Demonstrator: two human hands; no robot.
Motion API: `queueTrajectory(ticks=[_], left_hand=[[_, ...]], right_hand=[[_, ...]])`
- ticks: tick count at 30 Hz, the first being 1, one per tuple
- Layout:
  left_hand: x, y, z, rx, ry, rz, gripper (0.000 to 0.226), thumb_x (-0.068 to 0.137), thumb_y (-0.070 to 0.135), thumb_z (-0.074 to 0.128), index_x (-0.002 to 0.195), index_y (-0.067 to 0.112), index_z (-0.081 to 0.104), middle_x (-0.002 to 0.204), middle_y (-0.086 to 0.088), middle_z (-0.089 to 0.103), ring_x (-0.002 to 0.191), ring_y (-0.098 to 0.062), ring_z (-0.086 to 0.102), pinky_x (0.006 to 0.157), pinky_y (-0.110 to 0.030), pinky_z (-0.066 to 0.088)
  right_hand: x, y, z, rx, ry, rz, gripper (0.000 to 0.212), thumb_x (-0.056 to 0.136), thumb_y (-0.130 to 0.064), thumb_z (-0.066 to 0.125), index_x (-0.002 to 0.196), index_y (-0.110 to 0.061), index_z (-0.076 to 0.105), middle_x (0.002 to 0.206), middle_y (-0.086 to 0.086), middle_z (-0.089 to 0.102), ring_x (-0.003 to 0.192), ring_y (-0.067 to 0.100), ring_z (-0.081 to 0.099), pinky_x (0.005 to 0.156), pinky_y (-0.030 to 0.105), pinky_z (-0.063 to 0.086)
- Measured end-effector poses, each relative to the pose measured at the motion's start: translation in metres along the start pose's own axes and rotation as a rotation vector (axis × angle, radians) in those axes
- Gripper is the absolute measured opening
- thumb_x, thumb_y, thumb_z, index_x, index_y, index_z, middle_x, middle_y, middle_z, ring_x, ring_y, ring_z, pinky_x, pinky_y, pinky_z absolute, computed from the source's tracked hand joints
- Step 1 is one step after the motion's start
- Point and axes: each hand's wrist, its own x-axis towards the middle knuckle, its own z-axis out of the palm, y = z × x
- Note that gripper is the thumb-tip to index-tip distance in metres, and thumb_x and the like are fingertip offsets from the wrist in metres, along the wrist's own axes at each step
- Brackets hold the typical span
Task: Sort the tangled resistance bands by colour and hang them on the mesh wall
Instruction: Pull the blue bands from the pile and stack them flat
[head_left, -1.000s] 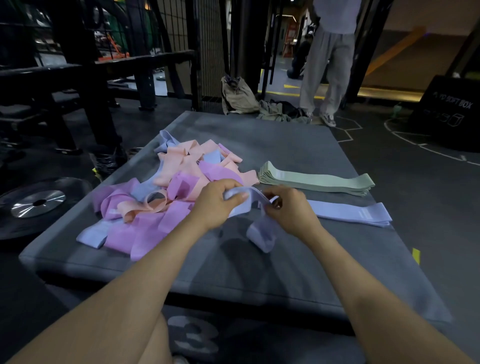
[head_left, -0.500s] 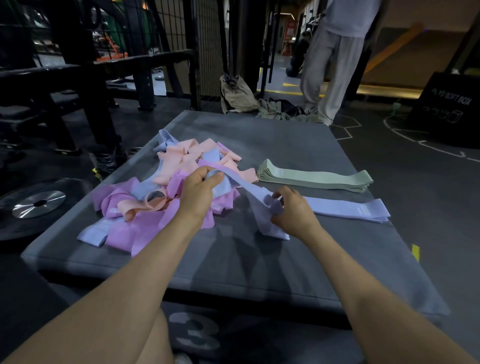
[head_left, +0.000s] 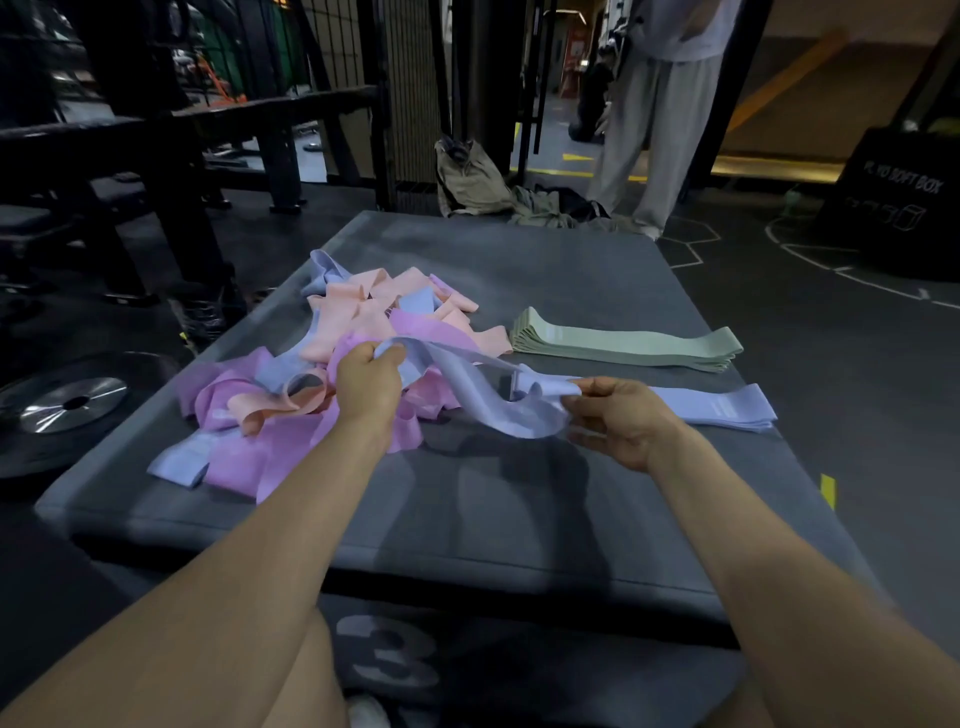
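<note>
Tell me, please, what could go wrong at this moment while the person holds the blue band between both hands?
1. The blue band is twisted between the left hand and right hand; laid down so, it may not lie flat on the blue stack.
2. The left hand sits over the tangled pile, so pulling might drag pink or peach bands along.
3. A dragged band could disturb the green stack nearby.

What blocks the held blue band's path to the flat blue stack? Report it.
Nothing visible does. The blue band hangs between the left hand and right hand, and only bare grey platform lies before the blue stack.
</note>
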Motion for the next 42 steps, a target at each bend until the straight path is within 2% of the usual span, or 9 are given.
queueTrajectory(ticks=[5,13,17,20,23,30,35,39,42], left_hand=[[-0.002,-0.002,0.002,0.093,0.05,0.04,0.017,0.094,0.01,0.047,0.103,0.004,0.06,0.082,-0.007,0.054,0.075,-0.021,0.046,0.035,-0.008,0.032],[-0.004,0.002,0.002,0.133,0.047,0.0,0.015,0.092,0.01,0.048,0.099,0.003,0.06,0.089,-0.01,0.052,0.061,-0.017,0.043,0.046,-0.021,0.038],[-0.006,0.001,0.001,0.187,0.041,0.019,0.012,0.092,0.01,0.05,0.095,0.002,0.059,0.084,-0.01,0.053,0.071,-0.023,0.047,0.054,-0.02,0.047],[-0.004,0.001,0.003,0.256,0.039,0.035,0.026,0.092,0.013,0.051,0.11,-0.002,0.06,0.101,-0.016,0.06,0.081,-0.027,0.05,0.079,-0.037,0.049],[-0.006,0.002,0.005,0.491,-0.026,0.133,0.026,0.092,0.017,0.05,0.107,-0.001,0.061,0.102,-0.014,0.061,0.091,-0.033,0.054,0.082,-0.035,0.042],[-0.017,-0.008,0.012,0.732,-0.345,0.302,0.03,0.077,0.034,0.072,0.085,0.006,0.066,0.081,-0.008,0.062,0.076,-0.025,0.054,0.07,-0.031,0.042],[-0.023,-0.007,0.022,0.775,-0.474,0.332,0.017,0.071,0.008,0.078,0.075,0.016,0.063,0.069,0.003,0.056,0.072,-0.017,0.052,0.063,-0.023,0.039],[-0.028,-0.012,0.034,0.865,-0.468,0.38,0.015,0.078,0.004,0.069,0.076,0.017,0.062,0.066,0.003,0.056,0.065,-0.013,0.049,0.06,-0.018,0.038],[-0.033,-0.016,0.047,1.039,-0.425,0.482,0.01,0.083,0.008,0.06,0.082,0.018,0.063,0.091,-0.003,0.066,0.084,-0.021,0.057,0.076,-0.028,0.048]], right_hand=[[0.003,0.001,-0.006,0.235,-0.074,0.08,0.023,0.094,-0.001,0.041,0.097,-0.012,0.061,0.078,0.002,0.064,0.072,0.015,0.057,0.064,0.026,0.05],[-0.012,-0.002,-0.015,0.374,-0.229,-0.014,0.04,0.055,0.001,0.043,0.093,-0.008,0.053,0.073,0.009,0.05,0.057,0.015,0.049,0.07,0.024,0.043],[-0.006,0.005,-0.022,0.285,-0.23,-0.066,0.04,0.058,0.021,0.046,0.088,-0.003,0.055,0.075,0.012,0.054,0.063,0.015,0.056,0.071,0.019,0.05],[0.001,0.011,-0.026,0.175,-0.119,-0.112,0.019,0.086,0.012,0.051,0.081,-0.005,0.058,0.076,0.006,0.057,0.066,0.009,0.059,0.066,0.014,0.052],[0.003,0.013,-0.036,0.149,0.04,-0.129,0.016,0.09,-0.004,0.056,0.076,-0.012,0.058,0.068,0.002,0.056,0.065,0.013,0.052,0.067,0.021,0.049],[-0.004,0.017,-0.083,0.001,0.446,-0.247,0.016,0.091,-0.014,0.059,0.075,-0.013,0.063,0.065,0.002,0.047,0.061,0.013,0.039,0.06,0.024,0.038],[-0.011,0.028,-0.126,-0.035,0.675,-0.233,0.019,0.086,-0.01,0.063,0.092,0.009,0.065,0.061,0.004,0.045,0.055,0.016,0.037,0.057,0.027,0.037],[-0.019,0.034,-0.143,-0.045,0.683,-0.194,0.008,0.084,-0.01,0.067,0.086,-0.002,0.068,0.058,0.002,0.049,0.049,0.016,0.041,0.058,0.026,0.042],[-0.02,0.038,-0.147,-0.103,0.649,-0.197,0.016,0.082,-0.013,0.069,0.067,-0.013,0.064,0.062,0.002,0.056,0.055,0.019,0.049,0.07,0.034,0.048]])
